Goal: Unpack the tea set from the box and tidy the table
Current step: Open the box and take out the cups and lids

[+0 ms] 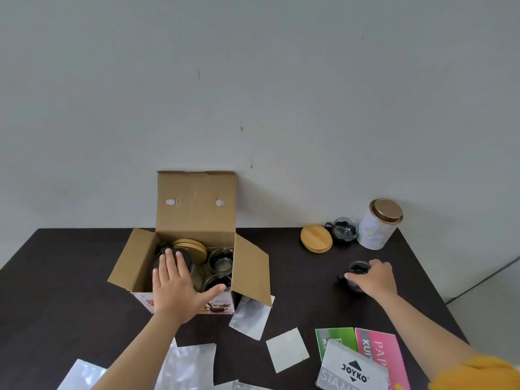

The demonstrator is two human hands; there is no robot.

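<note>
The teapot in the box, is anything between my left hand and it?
Nothing visible: the left hand reaches over the open cardboard box, its straight fingers above the teapot.

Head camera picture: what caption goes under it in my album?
Left hand reaches into the box; right hand holds a cup.

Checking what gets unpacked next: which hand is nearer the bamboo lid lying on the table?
Right. The right hand grips a glass cup just in front of the bamboo lid; the left hand reaches over the box, farther left.
</note>
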